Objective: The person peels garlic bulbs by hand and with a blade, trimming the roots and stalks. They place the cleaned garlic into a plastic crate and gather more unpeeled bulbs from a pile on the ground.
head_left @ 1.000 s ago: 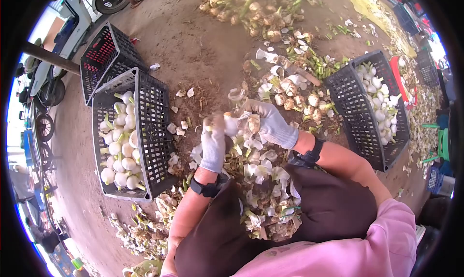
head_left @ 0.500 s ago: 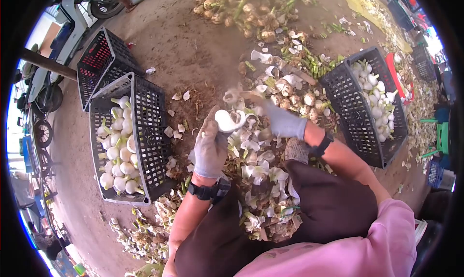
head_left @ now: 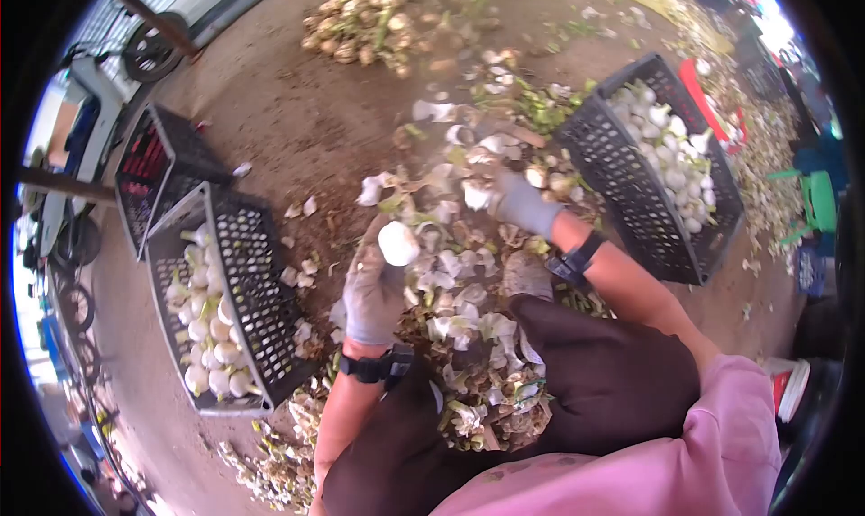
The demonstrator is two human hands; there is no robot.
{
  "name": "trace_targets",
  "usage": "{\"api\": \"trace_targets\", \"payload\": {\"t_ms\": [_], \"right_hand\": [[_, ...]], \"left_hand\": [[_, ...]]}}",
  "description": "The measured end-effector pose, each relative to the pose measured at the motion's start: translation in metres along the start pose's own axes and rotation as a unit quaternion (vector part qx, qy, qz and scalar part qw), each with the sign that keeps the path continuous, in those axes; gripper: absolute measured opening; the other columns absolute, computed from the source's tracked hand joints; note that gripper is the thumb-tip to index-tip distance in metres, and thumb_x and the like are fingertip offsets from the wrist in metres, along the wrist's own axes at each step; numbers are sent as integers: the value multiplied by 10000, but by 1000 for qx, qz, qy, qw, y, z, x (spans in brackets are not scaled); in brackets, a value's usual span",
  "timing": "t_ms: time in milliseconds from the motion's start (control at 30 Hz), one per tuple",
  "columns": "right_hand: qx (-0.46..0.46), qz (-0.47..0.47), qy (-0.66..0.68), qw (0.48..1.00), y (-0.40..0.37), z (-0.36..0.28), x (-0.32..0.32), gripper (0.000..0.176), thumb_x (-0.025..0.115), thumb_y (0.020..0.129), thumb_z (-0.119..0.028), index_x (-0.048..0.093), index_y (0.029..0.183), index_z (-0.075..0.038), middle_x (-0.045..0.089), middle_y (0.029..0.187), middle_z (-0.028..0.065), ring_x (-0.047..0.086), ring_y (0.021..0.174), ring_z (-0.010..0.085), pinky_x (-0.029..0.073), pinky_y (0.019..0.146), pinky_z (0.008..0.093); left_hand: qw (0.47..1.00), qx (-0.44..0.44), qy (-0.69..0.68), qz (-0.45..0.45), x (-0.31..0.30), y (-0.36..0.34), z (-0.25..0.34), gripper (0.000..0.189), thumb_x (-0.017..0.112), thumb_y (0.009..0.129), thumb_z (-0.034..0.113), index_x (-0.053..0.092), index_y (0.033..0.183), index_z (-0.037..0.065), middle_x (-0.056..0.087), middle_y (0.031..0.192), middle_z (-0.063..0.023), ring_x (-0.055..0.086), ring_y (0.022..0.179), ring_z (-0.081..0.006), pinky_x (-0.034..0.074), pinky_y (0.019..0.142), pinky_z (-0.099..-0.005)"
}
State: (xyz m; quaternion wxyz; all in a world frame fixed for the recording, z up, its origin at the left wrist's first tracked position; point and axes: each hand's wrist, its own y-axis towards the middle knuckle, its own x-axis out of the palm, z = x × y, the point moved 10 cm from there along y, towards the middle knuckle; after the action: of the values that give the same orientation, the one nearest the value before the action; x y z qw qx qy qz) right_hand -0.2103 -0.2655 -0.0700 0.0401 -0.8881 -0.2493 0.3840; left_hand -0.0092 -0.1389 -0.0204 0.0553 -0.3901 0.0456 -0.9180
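Observation:
My left hand (head_left: pixel 374 286), in a pale glove, holds a peeled white bulb (head_left: pixel 398 244) at its fingertips. To its right, my gloved right hand (head_left: pixel 525 205) has its fingers closed near a pale piece (head_left: pixel 478 194); what it grips is blurred and I cannot make it out. Loose white peels (head_left: pixel 464 264) lie on the ground below and between my hands. Several unpeeled bulbs (head_left: pixel 559 181) lie just beyond my right hand.
A black crate (head_left: pixel 257 291) of white bulbs stands at the left, with another crate (head_left: pixel 153 169) behind it. At the right is a crate (head_left: pixel 599 160) of bulbs. A heap of unpeeled bulbs (head_left: pixel 360 25) lies far ahead. A green stool (head_left: pixel 818 201) stands far right.
The view has shifted. The peel strip hanging from the bulb in my left hand is gone, and the bulb looks rounder. My right hand sits slightly lower relative to the crates.

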Motion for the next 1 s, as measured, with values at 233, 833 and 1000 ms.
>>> {"api": "trace_targets", "payload": {"t_ms": [233, 833, 1000], "right_hand": [[-274, -50, 270, 922, -78, -100, 30, 861, 689, 695, 39, 340, 1462, -137, 442, 1416, 159, 528, 1192, 328, 481, 1005, 362], [-20, 249, -67, 966, -49, 148, -105, 189, 565, 784, 24, 682, 916, -45, 685, 936, 185, 660, 894, 359, 511, 826, 383], [-102, 62, 330, 937, -53, 19, -75, 160, 631, 855, -33, 671, 1005, 2, 666, 1026, 58, 611, 836, 137, 509, 777, 302]], "left_hand": [[983, -129, 120, -48, 31, 0, -53, 561, 575, 974, 271, 364, 1417, -2, 534, 1274, -85, 558, 1124, -177, 472, 922, -300], [936, -164, 310, -32, 0, 4, -63, 445, 553, 931, 84, 450, 1355, -1, 619, 1107, -89, 625, 885, -138, 497, 799, -272], [973, -103, 186, -88, 33, 13, -64, 881, 665, 789, -84, 199, 1520, 74, 501, 1265, -125, 594, 1011, -172, 505, 881, -296]]}}
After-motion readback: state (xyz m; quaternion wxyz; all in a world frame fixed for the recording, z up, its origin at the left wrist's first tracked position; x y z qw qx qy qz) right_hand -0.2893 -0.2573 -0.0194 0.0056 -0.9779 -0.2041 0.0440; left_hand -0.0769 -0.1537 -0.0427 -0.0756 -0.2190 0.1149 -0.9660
